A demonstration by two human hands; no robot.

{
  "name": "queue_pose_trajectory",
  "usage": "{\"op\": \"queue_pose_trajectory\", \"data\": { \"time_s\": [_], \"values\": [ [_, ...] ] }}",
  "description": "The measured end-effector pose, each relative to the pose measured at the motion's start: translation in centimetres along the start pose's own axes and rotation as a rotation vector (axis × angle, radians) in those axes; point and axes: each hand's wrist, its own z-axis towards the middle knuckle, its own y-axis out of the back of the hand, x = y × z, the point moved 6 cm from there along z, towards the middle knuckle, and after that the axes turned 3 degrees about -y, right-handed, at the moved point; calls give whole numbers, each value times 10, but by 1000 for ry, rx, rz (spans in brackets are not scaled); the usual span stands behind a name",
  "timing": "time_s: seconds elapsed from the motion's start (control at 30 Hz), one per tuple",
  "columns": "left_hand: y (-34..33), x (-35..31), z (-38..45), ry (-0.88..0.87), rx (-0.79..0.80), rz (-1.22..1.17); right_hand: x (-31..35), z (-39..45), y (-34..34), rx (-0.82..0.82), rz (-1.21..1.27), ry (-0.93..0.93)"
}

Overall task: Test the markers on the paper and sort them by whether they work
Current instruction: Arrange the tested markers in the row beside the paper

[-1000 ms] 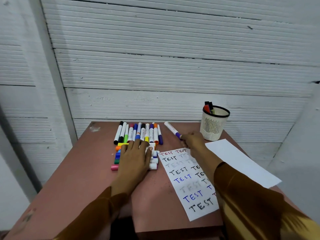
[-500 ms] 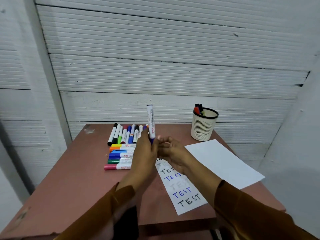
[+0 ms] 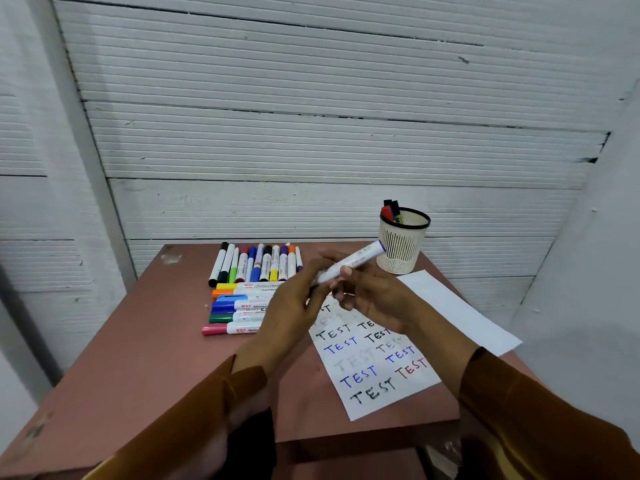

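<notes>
Both hands hold one white marker (image 3: pixel 349 262) above the table, tilted up to the right, its far end towards the cup. My left hand (image 3: pixel 294 303) grips the marker's lower end, which is hidden. My right hand (image 3: pixel 374 294) pinches the barrel from the right, thumb on top. Below them lies the test paper (image 3: pixel 374 368) covered with the word TEST in black, blue, red and faint grey. A row of markers (image 3: pixel 256 263) stands side by side at the back. A second group of markers (image 3: pixel 235 308) lies crosswise in front of it.
A white mesh cup (image 3: pixel 401 242) at the back right holds a few markers. A blank white sheet (image 3: pixel 460 310) lies right of the test paper. The reddish table (image 3: pixel 138 341) ends close to a white ribbed wall behind.
My right hand picked the marker up from the table near the cup. My left hand left the crosswise markers and joined it. The marker went upright, then tilted to the right.
</notes>
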Motion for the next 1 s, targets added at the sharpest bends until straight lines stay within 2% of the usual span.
{"op": "queue_pose_trajectory", "data": {
  "time_s": [0.07,0.2,0.3,0.37,0.43,0.53,0.73,0.87,1.0],
  "values": [
    [0,1,1,21,-25,35,2,-1,9,-42,-46,-8],
    [-16,-5,0,128,24,47,17,-3,24,-84,-18,69],
    [-28,0,-6,182,72,147,28,-3,44,-224,87,124],
    [-38,3,-8,129,172,312,29,-1,60,-346,70,136],
    [-51,5,-11,76,337,450,25,0,74,-469,-25,130],
    [-61,9,-17,47,469,534,17,0,88,-594,-150,146],
    [-58,11,-19,38,425,503,-4,-2,96,-743,-191,110],
    [-58,16,-20,62,445,491,-10,3,93,-780,-235,52],
    [-62,19,-21,51,476,505,-18,-1,94,-909,-306,20]
  ]
}}
